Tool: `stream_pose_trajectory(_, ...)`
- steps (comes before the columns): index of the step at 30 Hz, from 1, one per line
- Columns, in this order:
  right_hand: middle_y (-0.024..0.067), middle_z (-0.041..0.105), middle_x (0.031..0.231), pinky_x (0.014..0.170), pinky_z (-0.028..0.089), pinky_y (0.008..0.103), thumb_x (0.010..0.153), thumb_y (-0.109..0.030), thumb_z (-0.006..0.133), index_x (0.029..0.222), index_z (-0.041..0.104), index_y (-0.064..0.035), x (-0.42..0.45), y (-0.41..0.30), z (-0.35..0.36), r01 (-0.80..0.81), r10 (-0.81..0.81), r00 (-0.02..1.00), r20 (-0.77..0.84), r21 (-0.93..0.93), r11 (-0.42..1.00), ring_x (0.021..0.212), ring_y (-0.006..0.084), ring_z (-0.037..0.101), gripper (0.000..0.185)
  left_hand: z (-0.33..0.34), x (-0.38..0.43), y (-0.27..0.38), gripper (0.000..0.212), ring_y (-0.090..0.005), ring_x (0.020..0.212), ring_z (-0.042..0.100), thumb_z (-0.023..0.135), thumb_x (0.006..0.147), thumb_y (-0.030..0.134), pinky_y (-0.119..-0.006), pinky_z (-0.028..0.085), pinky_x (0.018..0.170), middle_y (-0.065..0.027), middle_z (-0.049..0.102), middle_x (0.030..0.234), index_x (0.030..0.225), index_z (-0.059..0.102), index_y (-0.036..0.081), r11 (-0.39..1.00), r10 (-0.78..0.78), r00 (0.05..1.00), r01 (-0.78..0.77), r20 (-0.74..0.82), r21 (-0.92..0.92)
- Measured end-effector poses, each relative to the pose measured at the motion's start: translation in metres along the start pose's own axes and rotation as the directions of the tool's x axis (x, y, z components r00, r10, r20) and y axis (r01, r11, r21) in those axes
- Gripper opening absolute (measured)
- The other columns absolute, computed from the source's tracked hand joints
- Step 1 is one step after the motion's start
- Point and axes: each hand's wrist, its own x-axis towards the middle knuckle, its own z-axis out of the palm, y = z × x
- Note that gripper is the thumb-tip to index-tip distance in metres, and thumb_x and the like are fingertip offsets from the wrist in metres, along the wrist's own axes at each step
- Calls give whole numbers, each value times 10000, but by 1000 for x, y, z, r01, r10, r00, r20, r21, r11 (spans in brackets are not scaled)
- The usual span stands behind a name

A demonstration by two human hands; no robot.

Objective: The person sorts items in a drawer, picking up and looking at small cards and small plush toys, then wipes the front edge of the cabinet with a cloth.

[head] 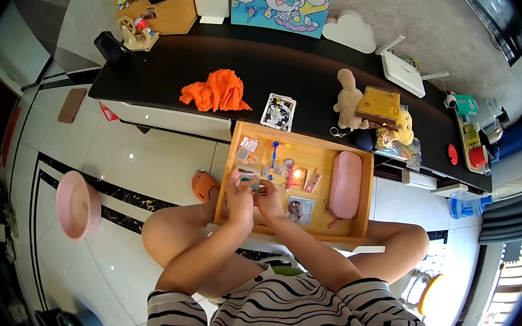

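Both my hands are over the left part of an open wooden drawer [258, 133]. My left hand [240, 202] holds a small clear plastic case [248, 177] with coloured things inside. The fingers of my right hand [269, 201] are bent at the case's lower right edge; whether they grip it is hidden. Around them in the drawer lie a blue plastic stick-like item [275, 151], small clear containers [242, 154], a red and white clip-like item [312, 181], a clear packet with dark contents [299, 209] and a pink zip pouch [345, 184] at the right.
On the dark cabinet top [149, 84] lie an orange cloth [216, 92], a white tray of small parts [279, 112], a beige plush toy [348, 100] and a yellow box [379, 104]. A white router [402, 74] stands behind. A pink basin [78, 205] is on the floor at the left.
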Motion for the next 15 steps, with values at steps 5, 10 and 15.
stream_pose_trajectory(5,125,649,891,612,503,300,821,-9,552,1218,507,7,-10,-11,10,-24,26,999,30,-66,998,748,186,631,400,-2,5,-16,616,-203,1236,452,362,792,-84,-323,355,1009,-102,438,1320,1395,310,34,983,-106,993,96,-54,-158)
stream_pose_trajectory(10,162,640,1029,732,509,340,855,-61,524,1265,494,4,-5,8,8,124,-111,989,102,-132,983,871,229,629,417,-1,9,-22,579,-204,1258,420,377,806,-88,-319,335,1028,-103,427,1343,1370,368,43,982,-132,986,118,-97,-146)
stream_pose_trajectory(15,179,553,1221,924,432,328,904,-121,521,1299,479,-10,-18,-22,-8,146,-148,983,105,29,989,1102,247,543,412,8,-2,1,485,-194,1301,359,420,899,23,-307,294,1063,-81,374,1411,1381,378,61,975,-159,986,165,54,-151)
